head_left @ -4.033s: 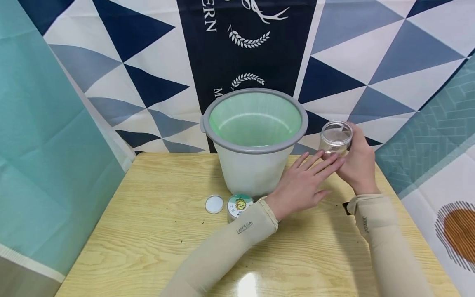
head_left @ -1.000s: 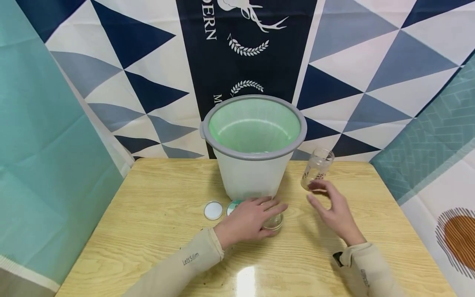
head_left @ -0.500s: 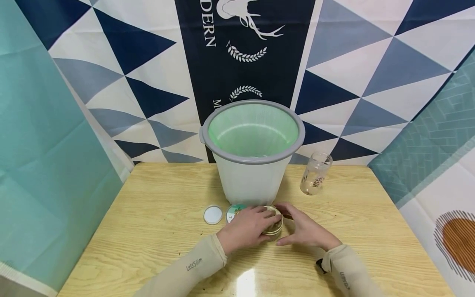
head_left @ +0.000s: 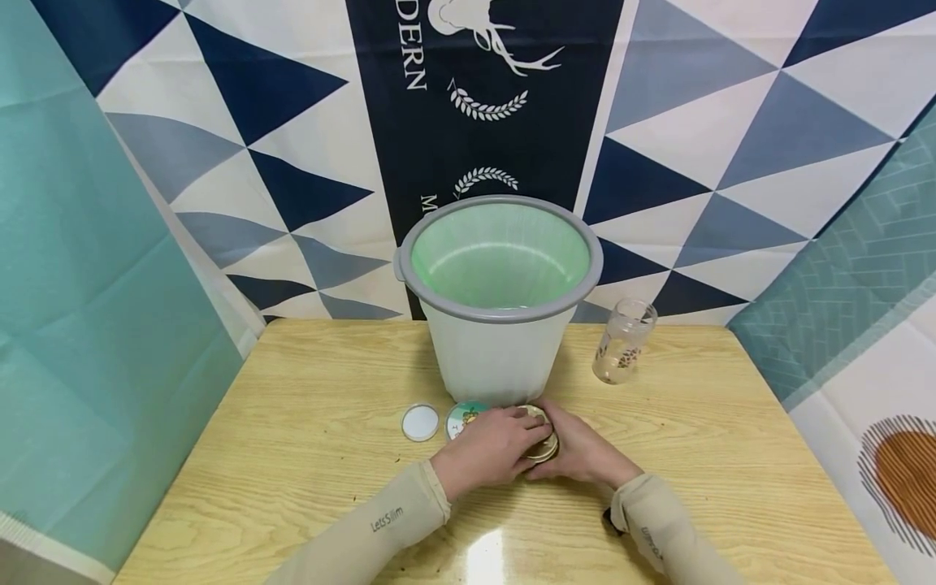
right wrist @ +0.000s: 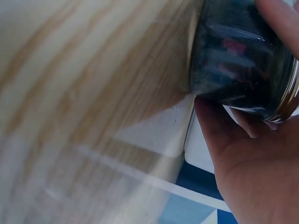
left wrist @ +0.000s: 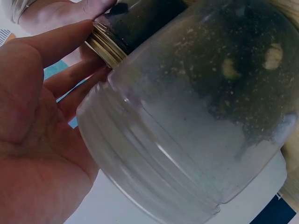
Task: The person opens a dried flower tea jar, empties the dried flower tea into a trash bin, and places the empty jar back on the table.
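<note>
A small dark jar with a gold lid (head_left: 543, 446) stands on the wooden table (head_left: 307, 455), just in front of the bucket. My left hand (head_left: 504, 445) curls over its top and left side. My right hand (head_left: 576, 449) wraps it from the right. In the left wrist view the jar's gold rim (left wrist: 105, 45) lies against my fingers (left wrist: 56, 42). The right wrist view has the dark jar (right wrist: 238, 70) resting against my palm (right wrist: 252, 177).
A white bucket with a grey rim and green liner (head_left: 501, 302) stands behind the hands. An empty clear glass jar (head_left: 621, 341) stands to its right. A white round lid (head_left: 420, 422) and a green-labelled lid (head_left: 461, 416) lie left of my hands.
Four seconds ago my right hand held the clear glass jar; that jar now stands alone at the back right. Both hands came to the small gold-lidded jar, the right closing round it in the last half second.
</note>
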`<state>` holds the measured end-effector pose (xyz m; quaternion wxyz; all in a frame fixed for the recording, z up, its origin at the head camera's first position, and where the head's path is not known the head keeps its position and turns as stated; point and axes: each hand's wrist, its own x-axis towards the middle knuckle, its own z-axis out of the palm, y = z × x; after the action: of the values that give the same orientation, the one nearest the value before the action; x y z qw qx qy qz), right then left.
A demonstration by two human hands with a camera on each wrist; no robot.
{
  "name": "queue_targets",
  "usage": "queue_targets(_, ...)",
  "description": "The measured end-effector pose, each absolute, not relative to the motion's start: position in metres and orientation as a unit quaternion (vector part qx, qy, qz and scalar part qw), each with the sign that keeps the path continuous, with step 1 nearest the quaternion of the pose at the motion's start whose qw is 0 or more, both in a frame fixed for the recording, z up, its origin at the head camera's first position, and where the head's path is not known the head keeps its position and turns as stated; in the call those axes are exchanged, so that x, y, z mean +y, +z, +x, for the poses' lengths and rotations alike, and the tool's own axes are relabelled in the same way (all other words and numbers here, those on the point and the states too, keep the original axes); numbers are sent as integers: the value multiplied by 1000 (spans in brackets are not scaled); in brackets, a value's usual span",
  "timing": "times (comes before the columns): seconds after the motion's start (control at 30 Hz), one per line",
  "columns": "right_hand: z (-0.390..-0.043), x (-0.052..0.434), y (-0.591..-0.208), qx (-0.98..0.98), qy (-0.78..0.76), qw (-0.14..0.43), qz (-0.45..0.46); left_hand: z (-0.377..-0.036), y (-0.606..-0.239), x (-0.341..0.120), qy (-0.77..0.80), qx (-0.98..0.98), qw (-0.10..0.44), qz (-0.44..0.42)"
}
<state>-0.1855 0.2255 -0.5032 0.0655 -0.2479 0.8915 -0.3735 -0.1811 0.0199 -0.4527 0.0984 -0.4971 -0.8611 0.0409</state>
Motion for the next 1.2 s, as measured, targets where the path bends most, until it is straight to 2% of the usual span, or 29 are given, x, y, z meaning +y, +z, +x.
queue_targets(0.3, -177, 236, -494, 896, -366, 32, -249, -182, -447, 19, 4, -853, 122, -507)
queue_targets(0.7, -157, 253, -436, 875, -417, -38, -245, -174, -414, 20, -152, -847, 161, -484)
queue_targets(0.97, -145, 244, -420, 836, -475, -118, -248, -166, -385, 16, -225, -822, 214, -477)
queue_targets(1.07, -142, 236, -417, 840, -468, -147, -231, -168, -382, 16, -218, -813, 239, -483)
queue_targets(1.2, -142, 228, -416, 842, -466, -158, -220, -176, -383, 19, -169, -815, 265, -487)
